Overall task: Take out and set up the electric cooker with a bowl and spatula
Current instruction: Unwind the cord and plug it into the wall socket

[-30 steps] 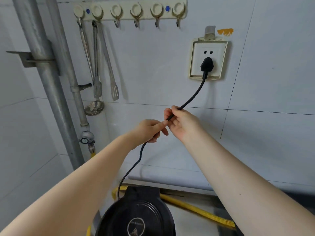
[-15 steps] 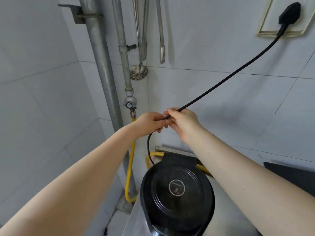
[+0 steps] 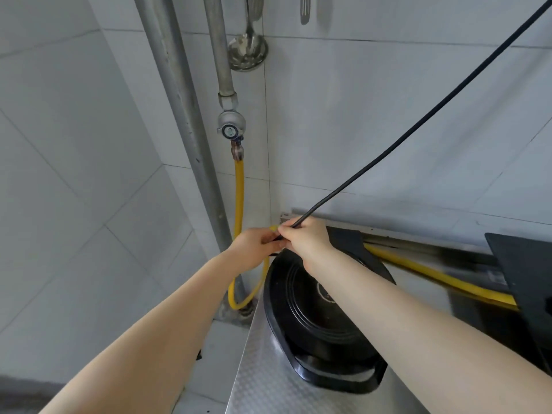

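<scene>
The black round electric cooker (image 3: 310, 324) sits with its lid down on the left end of the steel counter (image 3: 263, 383). Its black power cord (image 3: 418, 127) runs taut from the upper right edge of the view down to my hands, just behind the cooker. My right hand (image 3: 304, 237) pinches the cord from above. My left hand (image 3: 254, 246) grips the same cord right beside it, fingers closed. My right forearm crosses over the lid and hides part of it. No bowl is in view; the tips of hanging utensils (image 3: 304, 10) show at the top.
A yellow gas hose (image 3: 239, 198) drops from a valve (image 3: 230, 130) on a grey pipe (image 3: 179, 115) and runs along the counter's back. A steel ladle (image 3: 248, 52) hangs on the tiled wall. A black stove edge (image 3: 525, 279) is at the right.
The view has tilted down and left, so the wall socket and plug have left the frame. Both hands have slid down the cord to just behind the cooker.
</scene>
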